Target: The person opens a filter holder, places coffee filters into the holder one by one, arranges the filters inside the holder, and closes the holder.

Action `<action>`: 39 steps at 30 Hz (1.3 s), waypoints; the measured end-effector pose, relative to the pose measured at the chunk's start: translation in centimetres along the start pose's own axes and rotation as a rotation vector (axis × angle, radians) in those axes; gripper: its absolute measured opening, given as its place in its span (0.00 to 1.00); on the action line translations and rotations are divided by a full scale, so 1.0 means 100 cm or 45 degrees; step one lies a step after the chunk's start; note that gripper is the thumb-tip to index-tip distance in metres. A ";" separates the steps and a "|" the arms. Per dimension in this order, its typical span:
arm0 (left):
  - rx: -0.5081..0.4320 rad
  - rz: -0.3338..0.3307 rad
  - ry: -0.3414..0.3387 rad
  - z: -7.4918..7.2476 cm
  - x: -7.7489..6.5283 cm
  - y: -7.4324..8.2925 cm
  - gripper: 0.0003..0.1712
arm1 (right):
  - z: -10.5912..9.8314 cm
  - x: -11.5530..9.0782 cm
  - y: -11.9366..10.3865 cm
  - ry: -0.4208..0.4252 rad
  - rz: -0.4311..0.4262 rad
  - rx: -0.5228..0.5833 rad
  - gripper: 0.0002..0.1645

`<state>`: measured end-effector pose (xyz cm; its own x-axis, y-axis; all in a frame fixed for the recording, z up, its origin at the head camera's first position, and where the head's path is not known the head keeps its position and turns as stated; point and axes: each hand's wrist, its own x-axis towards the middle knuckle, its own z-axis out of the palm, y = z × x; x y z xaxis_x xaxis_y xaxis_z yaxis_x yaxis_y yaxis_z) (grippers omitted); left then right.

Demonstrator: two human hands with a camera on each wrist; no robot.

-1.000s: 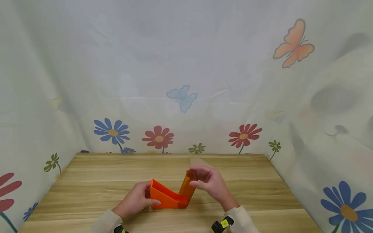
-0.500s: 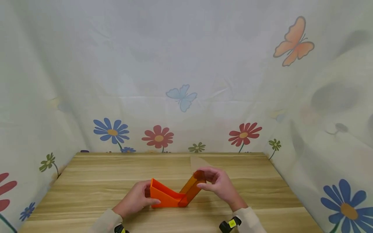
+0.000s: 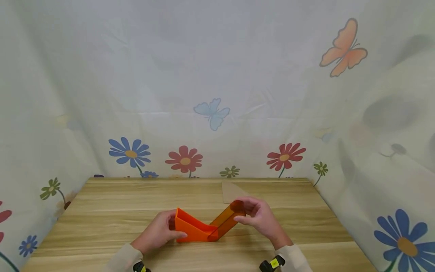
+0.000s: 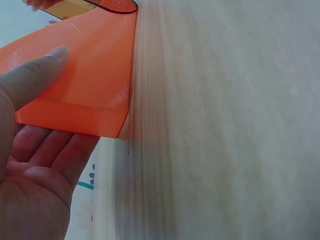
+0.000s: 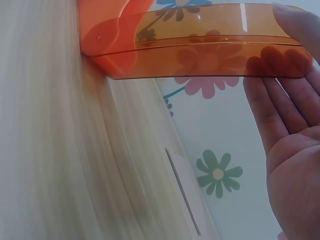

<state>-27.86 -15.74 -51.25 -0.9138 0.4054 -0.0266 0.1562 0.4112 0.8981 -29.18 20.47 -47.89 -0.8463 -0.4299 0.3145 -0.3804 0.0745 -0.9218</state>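
With the left grip [image 3: 159,230], the orange box [image 3: 194,232] is pinched on the table [image 3: 136,198], likely so it won't slide. With the right grip [image 3: 262,218], its see-through lid [image 3: 225,223] is held up at a slant, as 1 end seems pinned.

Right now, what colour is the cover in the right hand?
The cover is see-through amber-orange; it shows best in the right wrist view.
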 end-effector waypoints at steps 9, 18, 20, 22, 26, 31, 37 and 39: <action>-0.014 0.001 -0.004 -0.001 -0.001 -0.001 0.33 | -0.004 -0.005 0.004 0.021 0.043 -0.008 0.27; -0.033 -0.017 -0.004 0.001 -0.004 -0.001 0.33 | -0.007 -0.012 0.012 0.016 0.032 0.012 0.29; -0.038 -0.019 -0.006 0.001 -0.004 -0.002 0.33 | -0.008 -0.014 0.014 0.024 0.043 0.017 0.29; -0.037 -0.021 -0.007 0.000 -0.004 -0.002 0.33 | -0.008 -0.014 0.015 0.028 0.045 0.027 0.29; -0.033 -0.025 -0.002 0.000 -0.003 -0.002 0.33 | -0.010 -0.014 0.016 0.027 0.040 0.039 0.28; -0.047 -0.024 -0.010 0.000 -0.002 0.000 0.32 | -0.014 -0.014 0.018 -0.002 0.044 0.055 0.29; -0.051 -0.010 -0.003 0.000 -0.002 0.003 0.32 | -0.028 -0.010 0.020 -0.073 -0.010 0.074 0.24; -0.053 -0.007 -0.002 0.001 -0.003 0.003 0.32 | -0.034 -0.005 0.019 -0.061 -0.004 0.069 0.21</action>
<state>-27.53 -15.71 -51.04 -0.9140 0.4045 -0.0322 0.1354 0.3788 0.9155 -30.71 23.87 -49.00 -0.8258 -0.4730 0.3071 -0.3610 0.0251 -0.9322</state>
